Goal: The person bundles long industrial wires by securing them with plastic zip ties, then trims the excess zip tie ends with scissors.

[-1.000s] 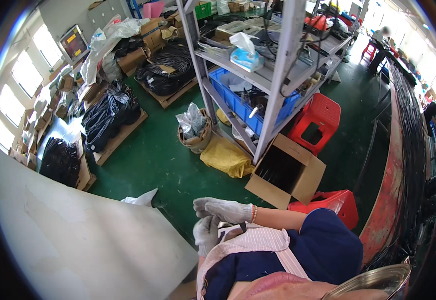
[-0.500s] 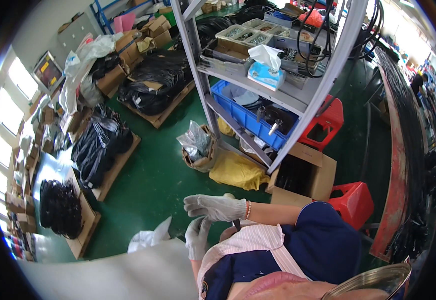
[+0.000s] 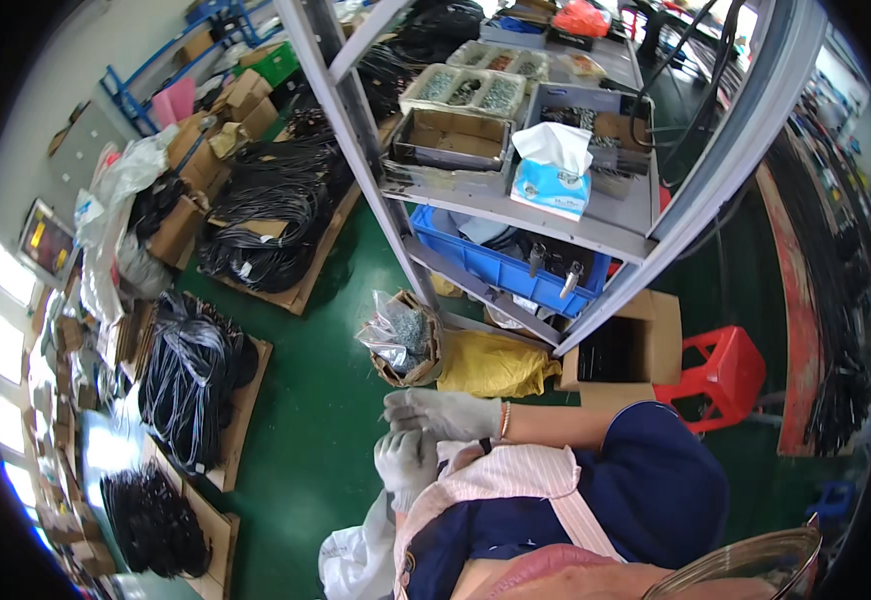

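Observation:
Both my hands wear pale grey work gloves and are close together in front of my chest. My right hand (image 3: 446,414), with a beaded bracelet at the wrist, reaches in from the right; its fingers point left, loosely stretched, with nothing seen in them. Just below it, and touching or nearly so, my left hand (image 3: 407,463) is closed with its fingers curled in. Whatever it may hold is hidden. A pink striped apron (image 3: 516,470) lies over my navy shirt beside the hands. Beyond them stand a brown sack (image 3: 426,368) with clear plastic bags in it and a yellow sack (image 3: 496,363).
A grey metal shelf (image 3: 436,190) stands ahead, bearing part trays, a tissue box (image 3: 552,185) and a blue crate (image 3: 456,235). Right of it are an open carton (image 3: 668,340) and a red stool (image 3: 731,375). Pallets with black coils (image 3: 191,370) line the left. A white bag (image 3: 356,555) lies below.
The view has shifted, bringing the shelf nearer and moving the white table edge out of sight. My left hand has gone from touching the right palm with extended fingers to a curled fist.

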Demonstrator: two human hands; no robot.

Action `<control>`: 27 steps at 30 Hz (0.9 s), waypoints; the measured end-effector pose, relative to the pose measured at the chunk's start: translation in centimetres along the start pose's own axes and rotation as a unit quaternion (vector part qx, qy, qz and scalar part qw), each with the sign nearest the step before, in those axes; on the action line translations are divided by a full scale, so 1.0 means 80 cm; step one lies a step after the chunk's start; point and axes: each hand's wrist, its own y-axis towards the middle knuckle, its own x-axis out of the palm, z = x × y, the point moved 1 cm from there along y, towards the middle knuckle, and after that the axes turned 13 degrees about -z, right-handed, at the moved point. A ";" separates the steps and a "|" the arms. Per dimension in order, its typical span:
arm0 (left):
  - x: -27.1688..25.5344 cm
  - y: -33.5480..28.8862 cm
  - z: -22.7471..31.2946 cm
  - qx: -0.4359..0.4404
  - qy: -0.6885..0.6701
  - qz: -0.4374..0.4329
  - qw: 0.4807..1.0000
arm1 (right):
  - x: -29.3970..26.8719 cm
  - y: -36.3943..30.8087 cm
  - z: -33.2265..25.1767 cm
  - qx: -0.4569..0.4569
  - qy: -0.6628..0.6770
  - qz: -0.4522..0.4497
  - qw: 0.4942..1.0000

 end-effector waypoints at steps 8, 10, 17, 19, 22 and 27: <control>-0.025 0.125 -0.058 0.155 -0.127 -0.177 0.964 | 0.007 0.015 -0.052 -0.212 -0.004 0.094 0.973; -0.025 0.150 -0.062 0.173 -0.153 -0.248 0.941 | 0.005 0.010 -0.057 -0.247 -0.013 0.124 0.961; 0.046 0.154 -0.075 0.236 -0.276 -0.413 0.835 | 0.012 -0.028 -0.008 -0.439 0.058 0.260 0.858; 0.047 0.155 -0.044 0.328 -0.251 -0.364 0.835 | 0.032 -0.048 0.006 -0.501 0.152 0.305 0.796; 0.070 0.159 0.018 0.493 -0.230 -0.300 0.784 | 0.044 -0.098 0.034 -0.578 0.203 0.341 0.713; 0.115 0.125 0.114 0.626 -0.181 -0.359 0.668 | 0.059 -0.182 0.085 -0.672 0.256 0.348 0.602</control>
